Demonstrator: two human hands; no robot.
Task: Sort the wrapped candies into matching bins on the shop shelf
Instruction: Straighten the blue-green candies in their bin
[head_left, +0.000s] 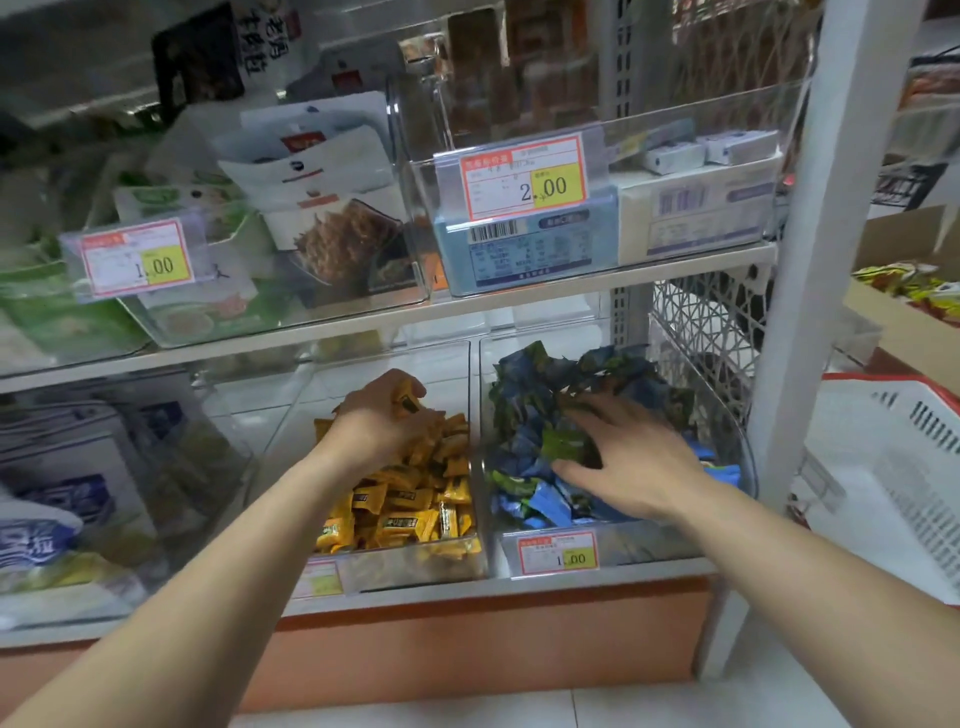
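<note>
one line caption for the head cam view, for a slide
Left hand grips yellow candies above their clear bin; right hand, fingers spread, rests on blue candies in the next bin.

Yellow candies (415, 499): golden-yellow wrappers, dark label patch. Blue candies (540, 410): blue wrappers with green patches, lighter blue toward front. Bins (405, 571): clear, colourless. Price tags (524, 176): white, red border, yellow block, black digits. Shelf base (467, 644): orange-brown. Upright post (810, 260): white. Side panel (701, 322): white, triangular lattice pattern. Basket (883, 467): white, red rim.
</note>
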